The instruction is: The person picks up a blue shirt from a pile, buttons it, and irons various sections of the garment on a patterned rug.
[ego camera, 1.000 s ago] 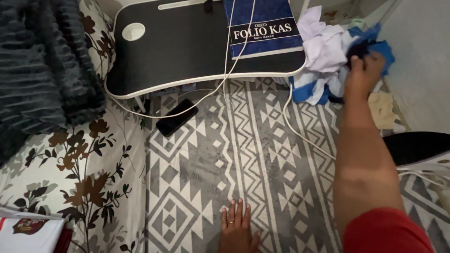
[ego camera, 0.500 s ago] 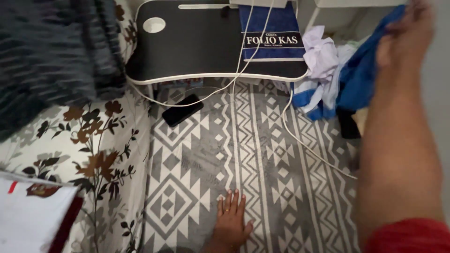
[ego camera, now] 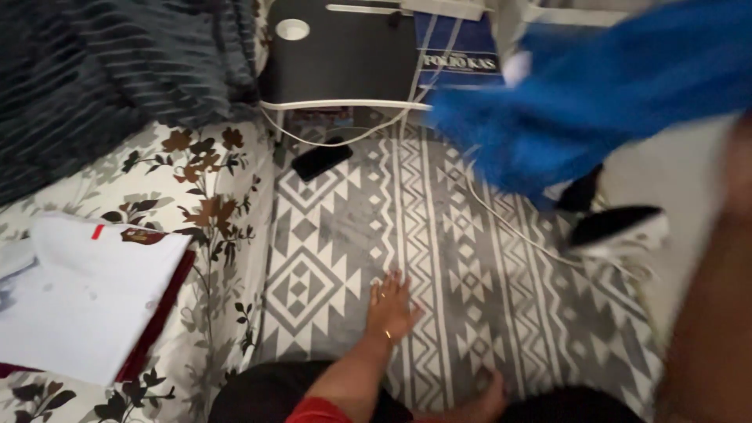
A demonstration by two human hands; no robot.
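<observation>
Nearest the camera, the person's left hand lies flat with its fingers spread on the grey and white patterned rug, holding nothing; a ring shows on one finger and a thin bangle at the wrist. A bare foot rests on the rug just to the right of that forearm. At the right edge the right arm rises as a blurred shape, and the right hand itself cannot be made out, so whether it is closed on anything cannot be told from here.

To the left, a folded white shirt with a dark red underside lies on the floral bedsheet. Above the rug at the upper right, the blue cloth hangs in the air, strongly blurred, spread across the view above the right arm. Below it a black and white iron sits at the rug's edge, with a white cable running across the rug.

Farther off, a black phone lies on the rug near the small black counter, which carries a blue book. A dark ribbed blanket fills the top left.
</observation>
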